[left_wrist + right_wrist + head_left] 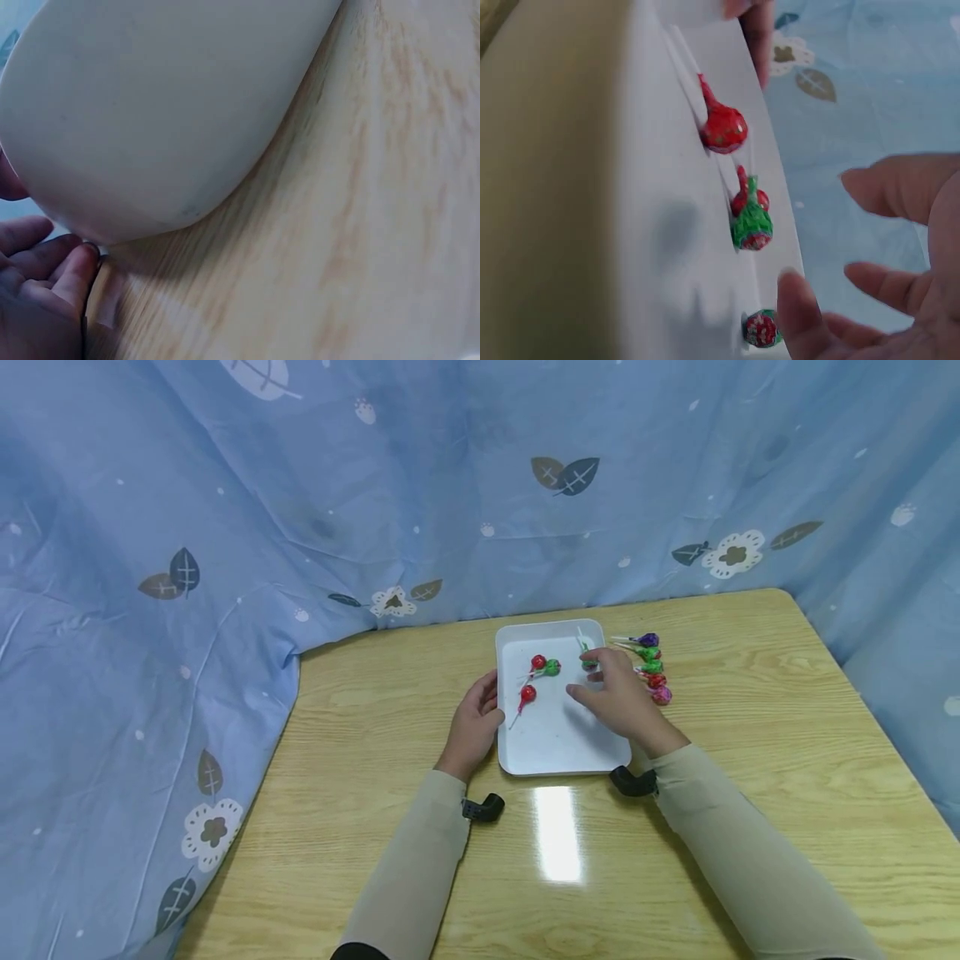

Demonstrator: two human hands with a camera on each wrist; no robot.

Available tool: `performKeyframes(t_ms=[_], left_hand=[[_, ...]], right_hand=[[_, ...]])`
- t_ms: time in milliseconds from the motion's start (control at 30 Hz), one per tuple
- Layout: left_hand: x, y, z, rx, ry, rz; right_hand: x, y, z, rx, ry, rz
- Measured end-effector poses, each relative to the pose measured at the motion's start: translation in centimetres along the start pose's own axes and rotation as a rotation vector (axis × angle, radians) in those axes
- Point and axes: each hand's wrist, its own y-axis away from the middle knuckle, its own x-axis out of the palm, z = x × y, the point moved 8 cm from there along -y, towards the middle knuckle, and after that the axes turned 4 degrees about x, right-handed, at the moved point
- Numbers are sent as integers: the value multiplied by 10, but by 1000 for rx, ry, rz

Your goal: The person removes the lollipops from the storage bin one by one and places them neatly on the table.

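Observation:
A white tray (pixel 562 752) lies on the table, its left wall held by my left hand (pixel 474 718) with the thumb at the rim and fingers outside. Inside it are a red lollipop (pixel 528 693), another red lollipop (pixel 538 661) and a green lollipop (pixel 552 667) crossing it. My right hand (pixel 618 697) hovers over the tray's right side with fingers spread. Near its fingertips lies a second green lollipop (pixel 761 328), partly behind a finger in the right wrist view. The left wrist view shows the tray's outer wall (pixel 165 112) close up.
Right of the tray, several lollipops lie in a column on the wooden table (pixel 375 735): a purple lollipop (pixel 648 639) at the back, green and red ones, and a pink lollipop (pixel 662 695) at the front. A blue patterned curtain (pixel 465 527) hangs behind the table.

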Motion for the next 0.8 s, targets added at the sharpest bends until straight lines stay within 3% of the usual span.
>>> performKeyframes(t_ms=[567,800], left_hand=[[-1,-1,4,-4,-9,6],[-2,-1,4,-8,-13,9]], right_hand=[[37,-9,-2,-44,237,-68],[34,-13,-1,15,205,-79]])
